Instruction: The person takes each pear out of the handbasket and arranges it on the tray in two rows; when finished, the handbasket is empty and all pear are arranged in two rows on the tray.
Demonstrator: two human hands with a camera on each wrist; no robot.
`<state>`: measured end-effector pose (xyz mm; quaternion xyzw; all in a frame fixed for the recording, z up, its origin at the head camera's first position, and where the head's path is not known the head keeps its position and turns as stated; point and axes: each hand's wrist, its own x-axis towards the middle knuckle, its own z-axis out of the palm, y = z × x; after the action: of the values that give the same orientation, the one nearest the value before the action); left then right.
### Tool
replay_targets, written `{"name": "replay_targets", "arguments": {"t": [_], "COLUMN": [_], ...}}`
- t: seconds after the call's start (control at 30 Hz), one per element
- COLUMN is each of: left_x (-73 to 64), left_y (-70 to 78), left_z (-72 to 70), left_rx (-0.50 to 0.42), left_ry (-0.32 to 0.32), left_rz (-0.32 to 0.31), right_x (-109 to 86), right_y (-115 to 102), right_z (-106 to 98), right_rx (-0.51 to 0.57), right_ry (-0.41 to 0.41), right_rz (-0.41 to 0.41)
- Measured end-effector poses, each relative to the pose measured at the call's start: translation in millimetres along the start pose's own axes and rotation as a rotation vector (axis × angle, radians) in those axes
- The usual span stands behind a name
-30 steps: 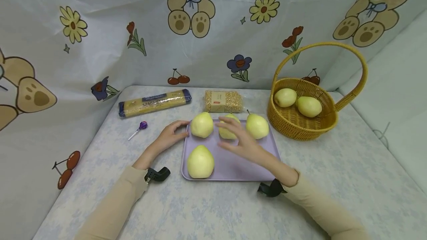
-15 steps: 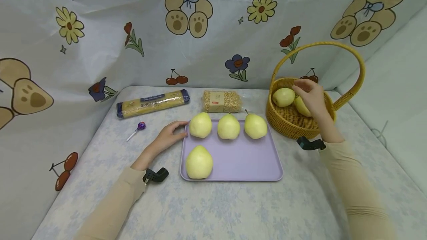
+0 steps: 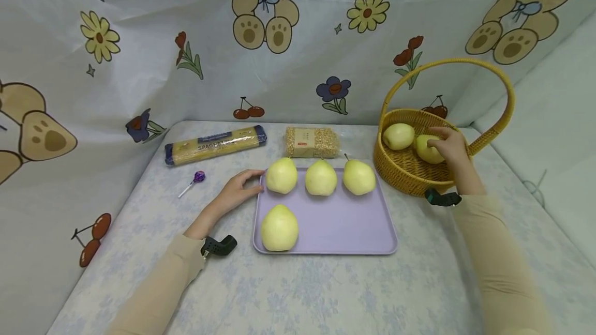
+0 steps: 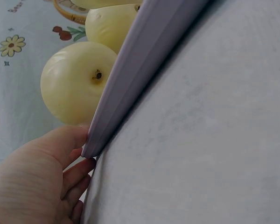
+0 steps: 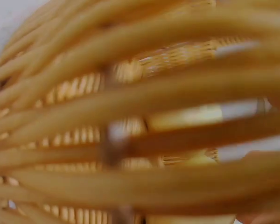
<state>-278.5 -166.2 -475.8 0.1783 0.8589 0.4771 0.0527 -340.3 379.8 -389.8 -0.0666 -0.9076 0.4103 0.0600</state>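
My right hand [image 3: 453, 150] reaches into the wicker basket [image 3: 414, 182], its thumb and fingers round the right-hand pear [image 3: 426, 150]. A second pear [image 3: 398, 136] lies beside it in the basket. The basket's weave [image 5: 74, 102] fills the right wrist view and mostly hides that hand. My left hand [image 3: 236, 190] holds the back left corner of the lilac tray [image 3: 344, 229]; in the left wrist view its thumb lies at the rim [image 4: 115, 88] with the fingers against the outer side. On the tray, several pale yellow pears stand: a back row and one pear [image 3: 279, 228] at front left.
Behind the tray lie a spaghetti pack [image 3: 215, 145] and a clear bag of yellow grains [image 3: 312, 142]. A lollipop [image 3: 193, 182] lies left of my left hand. The basket's tall handle [image 3: 507, 100] arches above my right hand. A patterned cloth [image 3: 186, 97] hangs behind the table.
My right hand has moved from above the tray rightward into the basket, then down onto the right-hand pear. My left hand has stayed at the tray's corner.
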Motion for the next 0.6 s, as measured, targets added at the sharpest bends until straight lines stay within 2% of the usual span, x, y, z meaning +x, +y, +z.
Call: {"name": "replay_targets", "arguments": {"t": [0.1,0.4,0.6], "left_x": [-0.7,-1.5,-0.6], "left_y": [1.3,3.4,2.8], "left_z": [0.5,-0.7,-0.6], "left_rx": [-0.005,-0.006,-0.012], "left_ry": [-0.002,-0.014,-0.016], "left_rz": [-0.002,-0.016,-0.028], "right_x": [-0.1,-0.8,1.3], "right_y": [4.0,7.9,12.9], "right_z": [1.6,4.3,6.4], "right_rx": [0.014,-0.174,-0.221], "right_ry": [-0.021,0.033,-0.021], "right_rz": [0.045,-0.022,-0.015]}}
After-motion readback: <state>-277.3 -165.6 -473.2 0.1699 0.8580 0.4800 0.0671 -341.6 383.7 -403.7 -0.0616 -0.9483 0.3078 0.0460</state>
